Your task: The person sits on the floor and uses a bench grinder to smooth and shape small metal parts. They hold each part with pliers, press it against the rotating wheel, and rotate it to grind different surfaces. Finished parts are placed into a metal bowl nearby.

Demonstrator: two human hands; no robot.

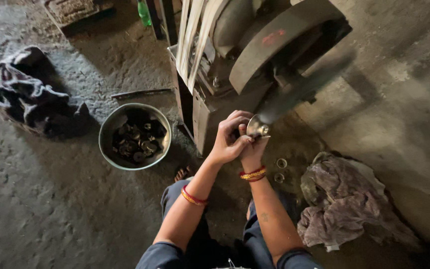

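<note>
From the head view I look down at my own two hands, raised close together just right of the centre. My left hand (229, 139) curls its fingers (236, 121) closed around the near side of a small shiny metal cup (258, 128). My right hand (254, 149) sits beneath it, mostly hidden behind the left, and its fingers press the same cup from below, so both hands grip it. The cup is held in the air, right at the edge of a blurred spinning wheel (304, 87) that lies at 1 o'clock from my hands. I cannot tell whether the cup touches the wheel.

The wheel belongs to a heavy grey machine (255, 55) at 12 o'clock, with pale belts (195, 35) running down its left side.

At 9 o'clock from my hands a round metal basin (106, 130) stands on the floor (51, 209), filled with dark metal parts (135, 142). Further out at 10 o'clock lies a crumpled dark cloth (26, 92). At 4 o'clock a brownish rag (344, 199) lies heaped on the floor, and between it and my wrists rest two small metal rings (280, 169), one just beside the other. A green bottle (144, 12) shows at the top edge, at 11 o'clock.
</note>
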